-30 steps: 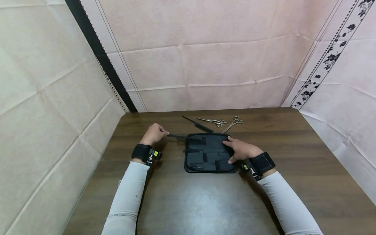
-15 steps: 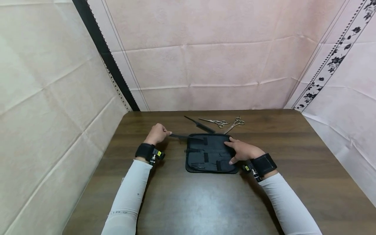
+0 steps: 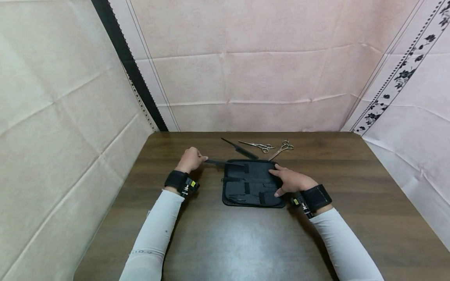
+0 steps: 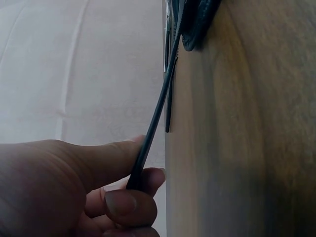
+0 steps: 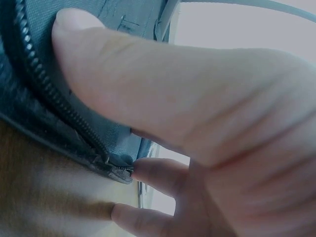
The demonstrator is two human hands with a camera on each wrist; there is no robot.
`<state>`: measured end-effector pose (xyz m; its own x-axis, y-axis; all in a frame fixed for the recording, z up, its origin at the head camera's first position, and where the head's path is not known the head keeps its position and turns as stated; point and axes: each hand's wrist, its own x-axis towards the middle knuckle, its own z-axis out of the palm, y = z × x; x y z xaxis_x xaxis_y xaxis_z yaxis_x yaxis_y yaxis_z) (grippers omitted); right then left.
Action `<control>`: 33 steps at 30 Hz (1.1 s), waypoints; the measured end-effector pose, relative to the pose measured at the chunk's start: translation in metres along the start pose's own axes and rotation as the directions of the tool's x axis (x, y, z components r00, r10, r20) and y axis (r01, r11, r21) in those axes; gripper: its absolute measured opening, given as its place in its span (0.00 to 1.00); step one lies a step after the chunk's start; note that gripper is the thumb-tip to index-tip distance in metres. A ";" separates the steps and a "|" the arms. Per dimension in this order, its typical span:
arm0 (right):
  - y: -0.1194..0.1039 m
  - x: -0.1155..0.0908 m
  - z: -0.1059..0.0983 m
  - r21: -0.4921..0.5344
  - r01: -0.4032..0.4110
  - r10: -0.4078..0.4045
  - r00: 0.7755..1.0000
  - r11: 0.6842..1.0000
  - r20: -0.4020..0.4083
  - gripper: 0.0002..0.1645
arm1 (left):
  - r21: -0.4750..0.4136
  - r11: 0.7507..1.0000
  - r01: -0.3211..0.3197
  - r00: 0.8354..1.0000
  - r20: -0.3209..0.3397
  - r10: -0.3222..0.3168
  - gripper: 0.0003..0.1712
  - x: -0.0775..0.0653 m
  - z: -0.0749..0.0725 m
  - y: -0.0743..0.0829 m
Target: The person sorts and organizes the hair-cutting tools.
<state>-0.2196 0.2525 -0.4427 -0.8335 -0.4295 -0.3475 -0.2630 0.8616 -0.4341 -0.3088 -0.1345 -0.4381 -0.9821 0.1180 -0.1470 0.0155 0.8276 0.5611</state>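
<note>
My left hand (image 3: 191, 159) pinches the thin end of a black tail comb (image 3: 218, 162) between thumb and fingers. The comb's far end lies over the upper left of a black zippered case (image 3: 253, 185), by an elastic loop. In the left wrist view the comb (image 4: 157, 111) slants up from the fingertips toward the case's rounded corner (image 4: 195, 37). My right hand (image 3: 293, 180) rests on the case's right side, fingers spread. In the right wrist view its thumb (image 5: 108, 69) lies flat on the inner fabric beside the zipper (image 5: 47, 81), other fingertips at the edge.
Behind the case lie a second black comb (image 3: 244, 151) with a handle and two silver scissors, one pair (image 3: 258, 145) at the back and another (image 3: 281, 149) just right of it. The wooden table (image 3: 211, 242) ends at cloth-covered walls (image 3: 246, 78).
My left hand has shifted slightly right with the comb, closer to the case. My right hand stays in place on the case. The head view has turned a little.
</note>
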 end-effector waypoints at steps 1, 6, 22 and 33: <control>0.000 0.000 0.000 0.000 0.000 0.000 1.000 1.000 -0.001 0.57 | 0.003 1.000 -0.003 1.000 -0.003 0.003 0.34 0.000 0.000 0.000; -0.001 -0.001 0.000 0.002 0.003 -0.003 1.000 1.000 -0.003 0.57 | 0.013 1.000 -0.010 1.000 -0.004 0.010 0.34 0.000 0.001 0.000; -0.002 0.000 0.000 -0.006 0.002 -0.002 1.000 1.000 -0.004 0.57 | 0.033 0.999 -0.024 1.000 0.005 0.024 0.34 0.000 0.004 -0.002; -0.002 0.000 0.001 0.000 -0.008 0.008 1.000 1.000 -0.002 0.57 | 0.048 0.999 -0.026 1.000 -0.001 0.026 0.31 0.001 0.006 0.000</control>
<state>-0.2191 0.2507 -0.4426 -0.8366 -0.4218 -0.3495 -0.2560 0.8651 -0.4312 -0.3085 -0.1314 -0.4434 -0.9814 0.1394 -0.1316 0.0502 0.8494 0.5254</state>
